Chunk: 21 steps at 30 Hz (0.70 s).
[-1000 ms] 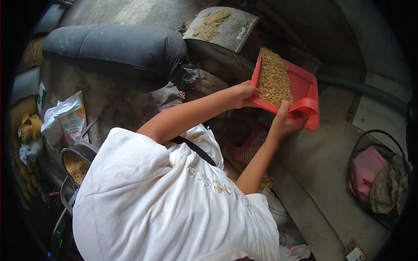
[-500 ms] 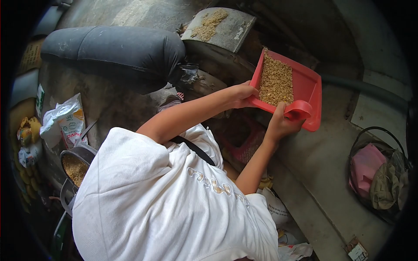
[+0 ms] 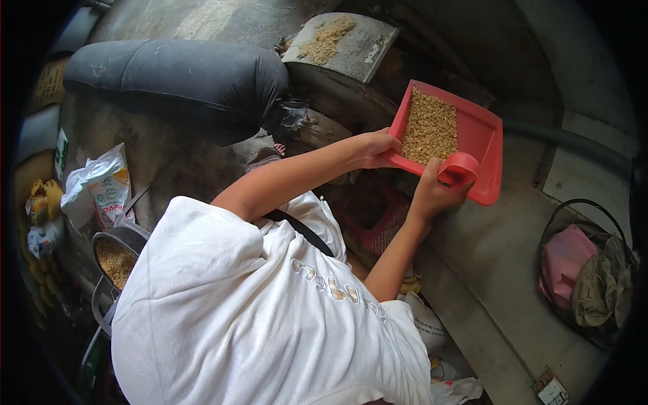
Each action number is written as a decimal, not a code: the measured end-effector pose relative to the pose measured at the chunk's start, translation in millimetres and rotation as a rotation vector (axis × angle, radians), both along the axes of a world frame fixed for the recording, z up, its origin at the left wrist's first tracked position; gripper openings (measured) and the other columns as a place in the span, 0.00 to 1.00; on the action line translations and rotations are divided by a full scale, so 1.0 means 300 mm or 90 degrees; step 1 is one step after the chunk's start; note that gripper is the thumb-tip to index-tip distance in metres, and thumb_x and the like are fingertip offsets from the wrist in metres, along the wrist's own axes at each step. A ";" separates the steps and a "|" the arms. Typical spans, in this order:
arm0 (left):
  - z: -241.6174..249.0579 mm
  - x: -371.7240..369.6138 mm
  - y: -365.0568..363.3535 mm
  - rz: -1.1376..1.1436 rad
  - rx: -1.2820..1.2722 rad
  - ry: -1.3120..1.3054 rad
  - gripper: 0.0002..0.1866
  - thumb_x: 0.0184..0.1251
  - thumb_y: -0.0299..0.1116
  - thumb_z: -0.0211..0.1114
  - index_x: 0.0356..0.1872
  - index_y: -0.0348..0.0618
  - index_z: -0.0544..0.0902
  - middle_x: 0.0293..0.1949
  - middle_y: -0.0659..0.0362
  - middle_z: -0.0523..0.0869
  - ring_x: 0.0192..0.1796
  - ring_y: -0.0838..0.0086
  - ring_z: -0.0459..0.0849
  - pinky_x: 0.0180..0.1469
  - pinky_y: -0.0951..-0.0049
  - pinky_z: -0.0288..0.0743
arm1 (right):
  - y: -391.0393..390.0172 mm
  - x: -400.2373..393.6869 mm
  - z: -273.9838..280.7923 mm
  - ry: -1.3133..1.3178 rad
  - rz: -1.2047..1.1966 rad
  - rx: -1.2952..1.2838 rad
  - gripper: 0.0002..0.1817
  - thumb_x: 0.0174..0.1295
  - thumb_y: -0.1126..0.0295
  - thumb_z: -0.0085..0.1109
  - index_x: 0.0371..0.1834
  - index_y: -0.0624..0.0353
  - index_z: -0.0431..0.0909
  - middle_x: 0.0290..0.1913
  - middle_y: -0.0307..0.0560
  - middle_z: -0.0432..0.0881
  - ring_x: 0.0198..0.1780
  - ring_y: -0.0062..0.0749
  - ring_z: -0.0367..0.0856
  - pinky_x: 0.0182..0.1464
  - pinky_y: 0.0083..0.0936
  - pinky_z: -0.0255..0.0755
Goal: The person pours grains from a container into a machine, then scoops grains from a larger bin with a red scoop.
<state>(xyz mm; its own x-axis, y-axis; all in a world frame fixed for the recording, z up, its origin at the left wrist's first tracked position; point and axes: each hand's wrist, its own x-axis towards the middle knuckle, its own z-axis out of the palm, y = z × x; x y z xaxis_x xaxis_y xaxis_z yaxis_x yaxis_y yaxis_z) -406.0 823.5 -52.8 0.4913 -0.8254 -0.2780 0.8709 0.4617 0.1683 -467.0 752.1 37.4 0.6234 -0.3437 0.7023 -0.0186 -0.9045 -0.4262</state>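
Note:
A red dustpan (image 3: 484, 142) is held out in front of me, with a heap of golden-brown grain (image 3: 430, 127) lying along its left side. My left hand (image 3: 379, 148) grips the pan's left edge, near the lower corner. Around the base of its short looped handle, my right hand (image 3: 439, 191) is closed; some of its fingers are hidden beneath. Beyond the pan, more grain (image 3: 327, 40) is spread on a curved, pale metal-like surface (image 3: 368, 50).
A dark, stuffed cylindrical bag (image 3: 179, 84) lies at the upper left. Beside my left side stands a pot (image 3: 121, 234) holding grain (image 3: 116, 262), near a printed plastic bag (image 3: 111, 192). A black-handled basket (image 3: 548, 253) with crumpled bags sits at right.
The dustpan has shifted slightly right and down, and the grain inside has settled a little toward me. Both hands keep their hold.

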 end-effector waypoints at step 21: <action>-0.030 -0.005 -0.022 -0.020 -0.058 0.012 0.29 0.43 0.14 0.45 0.52 0.42 0.57 0.46 0.56 0.65 0.48 0.67 0.70 0.50 0.65 0.68 | 0.004 0.009 0.007 -0.002 0.009 -0.012 0.16 0.32 0.75 0.60 0.25 0.63 0.65 0.24 0.47 0.71 0.27 0.39 0.72 0.31 0.29 0.66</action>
<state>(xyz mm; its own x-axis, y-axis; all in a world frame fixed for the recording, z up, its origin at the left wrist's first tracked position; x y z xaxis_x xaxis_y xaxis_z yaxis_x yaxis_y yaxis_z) -407.5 817.0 -61.8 0.4606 -0.8624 -0.2099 0.8876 0.4472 0.1101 -464.2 753.2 39.5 0.6258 -0.3218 0.7105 -0.0042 -0.9123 -0.4096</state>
